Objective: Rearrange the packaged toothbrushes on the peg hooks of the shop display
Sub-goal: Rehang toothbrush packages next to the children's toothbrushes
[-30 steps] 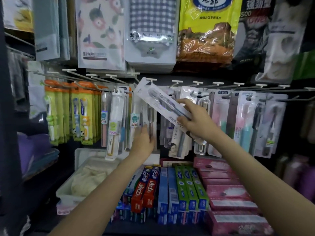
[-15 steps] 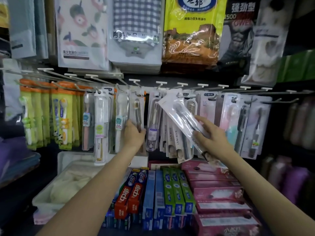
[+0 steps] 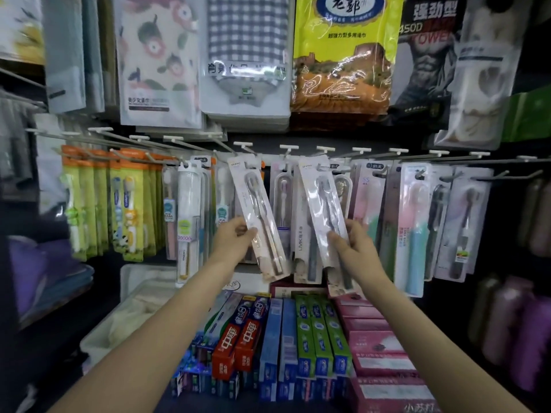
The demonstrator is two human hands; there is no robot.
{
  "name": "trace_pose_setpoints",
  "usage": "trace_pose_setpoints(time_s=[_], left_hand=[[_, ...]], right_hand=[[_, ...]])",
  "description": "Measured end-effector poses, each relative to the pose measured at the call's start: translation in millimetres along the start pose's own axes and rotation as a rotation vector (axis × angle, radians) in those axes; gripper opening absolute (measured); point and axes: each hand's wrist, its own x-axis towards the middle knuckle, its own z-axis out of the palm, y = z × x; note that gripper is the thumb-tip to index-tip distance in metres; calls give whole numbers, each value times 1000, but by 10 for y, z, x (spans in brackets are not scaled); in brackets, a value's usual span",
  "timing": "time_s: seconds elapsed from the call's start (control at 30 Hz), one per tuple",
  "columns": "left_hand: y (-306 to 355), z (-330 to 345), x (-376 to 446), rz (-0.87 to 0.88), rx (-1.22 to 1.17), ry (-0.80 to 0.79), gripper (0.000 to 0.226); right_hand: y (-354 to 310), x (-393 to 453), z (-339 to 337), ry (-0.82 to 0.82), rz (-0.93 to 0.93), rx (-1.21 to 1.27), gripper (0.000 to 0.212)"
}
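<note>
Change: Where half a second ago only the right hand held a pack and the left hand reached among the hanging packs, each hand now grips a pack of its own.
Left hand [image 3: 235, 242]: thumb and fingers pinch the lower part of a beige toothbrush pack [image 3: 258, 217], which leans with its top tilted left, up by the peg hooks [image 3: 288, 148].
Right hand [image 3: 354, 248]: fingers and thumb curl round the lower part of a grey toothbrush pack [image 3: 323, 216], tilted the same way, its top just under the hooks.
Between the hands: more hanging packs, one printed LMK [image 3: 301, 242].
Count: two hands, two packs held, one in each; three green toothpaste boxes [image 3: 322, 338] and two red toothpaste boxes [image 3: 238, 344] lie below the hands.
Beyond the left hand: green and orange children's brush packs [image 3: 125, 204].
Beyond the right hand: pink and teal brush packs [image 3: 413, 231].
Hard to make out: whether either pack's top hole sits on a hook; the packs behind overlap too much to count; the small print is blurred; the far edges of the shelf are dark.
</note>
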Motion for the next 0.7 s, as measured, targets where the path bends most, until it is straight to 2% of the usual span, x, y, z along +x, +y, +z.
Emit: trace_pose_setpoints(time_s=[0.1, 0.3, 0.47, 0.6, 0.7], left_hand=[[59, -97, -103, -18, -117, -82, 9], [77, -271, -303, -25, -286, -228, 13], [153, -404, -387, -20, -317, -248, 12], [276, -439, -455, -164, -560, -271, 14], [357, -550, -497, -186, -538, -300, 15]], right_hand=[[-11, 32, 13, -38, 54, 15, 51], [-96, 42, 23, -96, 66, -49, 48], [-86, 18, 0, -107, 140, -79, 50], [-172, -1, 13, -145, 114, -201, 60], [-227, 1, 20, -162, 93, -267, 60]])
